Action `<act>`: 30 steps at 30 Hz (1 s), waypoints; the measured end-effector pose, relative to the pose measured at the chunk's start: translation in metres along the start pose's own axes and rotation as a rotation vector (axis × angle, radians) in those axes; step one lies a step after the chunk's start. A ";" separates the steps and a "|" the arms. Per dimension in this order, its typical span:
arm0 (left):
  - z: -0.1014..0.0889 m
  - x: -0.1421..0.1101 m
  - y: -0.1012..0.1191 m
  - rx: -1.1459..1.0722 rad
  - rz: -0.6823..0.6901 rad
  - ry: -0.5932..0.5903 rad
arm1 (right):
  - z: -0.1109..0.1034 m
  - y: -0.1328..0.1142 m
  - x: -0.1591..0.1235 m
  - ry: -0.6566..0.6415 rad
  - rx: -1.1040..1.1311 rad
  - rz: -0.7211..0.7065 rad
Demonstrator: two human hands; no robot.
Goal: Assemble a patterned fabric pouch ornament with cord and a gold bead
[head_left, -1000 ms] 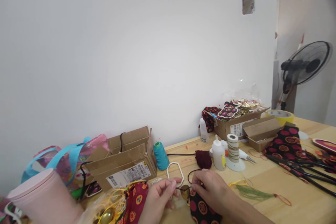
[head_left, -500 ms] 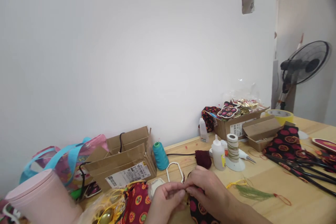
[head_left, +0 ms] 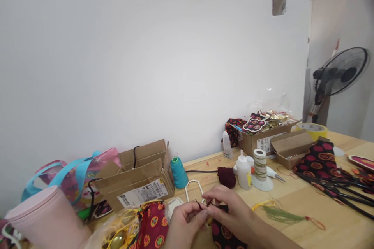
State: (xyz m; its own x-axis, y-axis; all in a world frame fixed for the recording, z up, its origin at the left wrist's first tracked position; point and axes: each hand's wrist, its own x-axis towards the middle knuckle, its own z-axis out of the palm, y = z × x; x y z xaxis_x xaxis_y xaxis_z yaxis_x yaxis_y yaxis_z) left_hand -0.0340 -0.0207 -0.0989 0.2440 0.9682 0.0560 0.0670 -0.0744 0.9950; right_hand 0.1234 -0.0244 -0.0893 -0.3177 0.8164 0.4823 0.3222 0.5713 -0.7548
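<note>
My left hand (head_left: 188,221) and my right hand (head_left: 229,212) meet at the table's front, fingertips pinched together. Between them is a thin dark red cord (head_left: 199,204), one end poking up above my left fingers. Under my right hand hangs dark patterned fabric (head_left: 222,235), partly covered by the palm. To the left lies a red patterned cloth pouch (head_left: 153,225). Just beyond my fingers are a white outline frame (head_left: 193,183) and a ball of maroon yarn (head_left: 226,177).
A cardboard box (head_left: 140,179), a teal thread spool (head_left: 179,173) and a pink lidded container (head_left: 46,218) stand left. Rightward are a squeeze bottle (head_left: 243,173), a cord spool (head_left: 260,167), a green tassel (head_left: 283,213), black-handled scissors (head_left: 341,188) and a filled box (head_left: 257,142).
My right fingers have lifted and opened slightly from the left ones, and a cord end now shows above my left fingers. The view has shifted slightly.
</note>
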 end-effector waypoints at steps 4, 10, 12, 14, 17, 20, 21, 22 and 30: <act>-0.001 0.000 0.002 -0.002 0.003 0.006 | 0.002 -0.001 0.001 -0.057 -0.076 0.006; -0.004 0.001 0.001 -0.070 -0.037 0.011 | 0.001 0.005 0.000 0.006 -0.106 0.046; -0.005 0.001 -0.001 -0.099 -0.076 0.022 | -0.001 0.004 0.001 0.042 -0.104 0.044; -0.006 0.002 -0.004 -0.121 -0.113 0.032 | -0.002 0.003 0.001 0.075 -0.085 0.033; -0.008 0.002 -0.007 -0.169 -0.127 0.067 | -0.001 -0.002 0.000 0.102 -0.049 0.014; -0.008 0.002 -0.009 -0.285 -0.149 0.122 | 0.001 -0.007 -0.003 0.040 -0.021 -0.011; -0.008 0.001 -0.009 -0.311 -0.155 0.130 | 0.001 -0.008 -0.004 0.002 -0.017 -0.019; -0.009 0.001 -0.008 -0.316 -0.154 0.123 | 0.001 -0.008 -0.005 -0.031 -0.015 -0.028; -0.005 0.000 0.005 -0.100 0.011 0.080 | 0.002 0.001 -0.002 0.011 -0.131 -0.007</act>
State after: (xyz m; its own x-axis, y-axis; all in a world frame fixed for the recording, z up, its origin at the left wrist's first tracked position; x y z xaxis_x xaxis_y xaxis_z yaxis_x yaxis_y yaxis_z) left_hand -0.0387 -0.0201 -0.0932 0.1661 0.9837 0.0692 -0.0326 -0.0647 0.9974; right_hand 0.1221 -0.0258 -0.0916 -0.3102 0.8130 0.4927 0.4344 0.5822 -0.6873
